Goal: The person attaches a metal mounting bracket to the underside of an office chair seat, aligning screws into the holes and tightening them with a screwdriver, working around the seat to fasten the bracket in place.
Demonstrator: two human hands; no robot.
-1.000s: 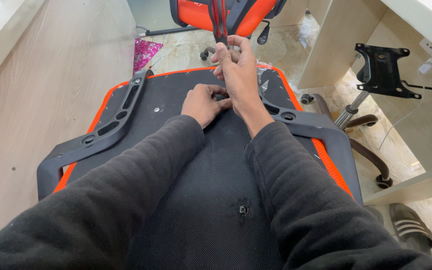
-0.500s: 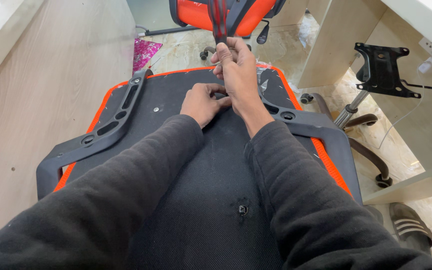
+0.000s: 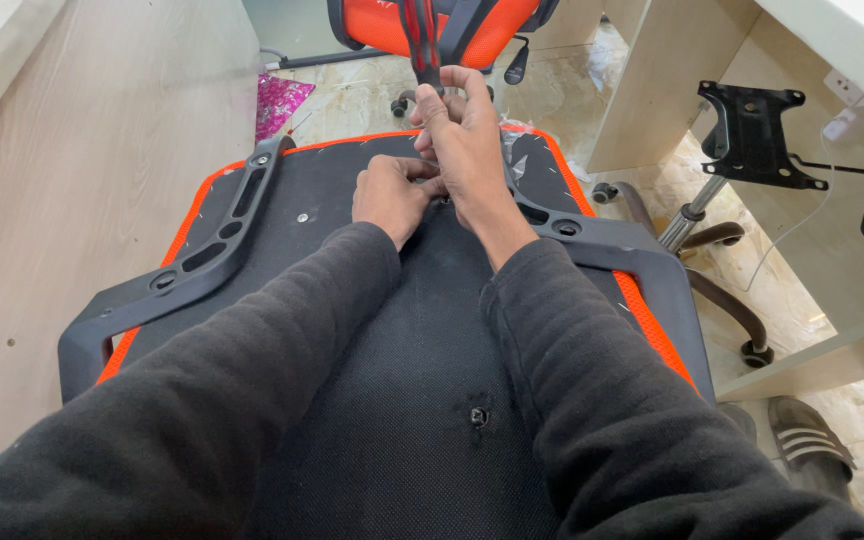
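Black seat (image 3: 422,330) lies upturned, orange-edged; right hand (image 3: 467,140) grips a screwdriver (image 3: 422,40) upright, left hand (image 3: 392,195) pinches at its tip. Floor (image 3: 352,95) lies open beyond.

Chair base (image 3: 727,215), pink foil (image 3: 280,100), sandal (image 3: 807,440), perhaps rubber

1. Bright, even daylight; nothing dim.
2. Light strongest at upper right: the white desk top (image 3: 852,40) is close to washed out.
3. Pale sheen on the marble floor (image 3: 372,95) at top centre.
4. Shadows soft; a darker patch under the desk near the sandal (image 3: 810,440).
5. Black seat fabric (image 3: 422,340) stays sharp, weave visible; dark sleeves (image 3: 252,400) hold little detail.
6. Screwdriver handle (image 3: 420,35) slightly soft.
7. Wide-angle stretch: sleeves balloon at the bottom edge, the wood panel (image 3: 82,150) leans outward.
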